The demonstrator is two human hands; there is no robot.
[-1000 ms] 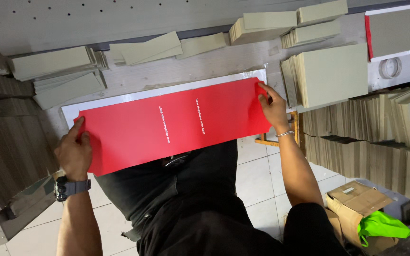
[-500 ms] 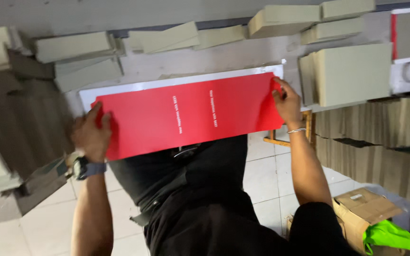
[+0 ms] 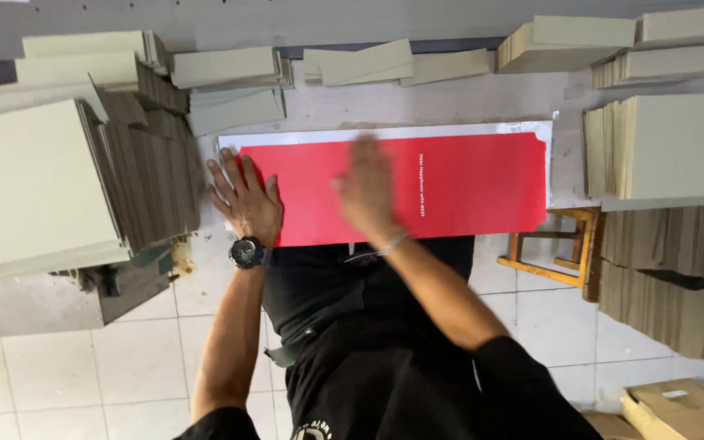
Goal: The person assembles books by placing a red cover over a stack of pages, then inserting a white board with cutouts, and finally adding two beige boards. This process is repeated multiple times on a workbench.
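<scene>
Head view: a red sheet (image 3: 450,183) is laid flat on a white sheet (image 3: 385,133) on the bench (image 3: 466,98). The white sheet is seen as a thin edge above and beside the red one.

The left hand (image 3: 246,200) is pressed flat on the left end of the red sheet. Its fingers (image 3: 223,175) are spread wide, and nothing is pinched. A black watch (image 3: 248,252) is worn on that wrist, just below the hand.

The right hand (image 3: 368,191) is laid on the middle of the red sheet, just right of the left hand. It is blurred, so it cannot be told if its fingers are spread or closed. A thin band (image 3: 391,242) is seen on that wrist.

Right of the right hand, the rest of the red sheet is left bare, with a small line of white print on it.

Stacks of grey boards (image 3: 42,179) are piled just left of the left hand. More boards (image 3: 678,147) are stacked well to the right of the right hand. Smaller piles (image 3: 230,81) are set above both hands, near the wall.

A wooden stool (image 3: 560,248) is seen below the red sheet's right end. A cardboard box (image 3: 682,407) is seen on the tiled floor (image 3: 99,358).
</scene>
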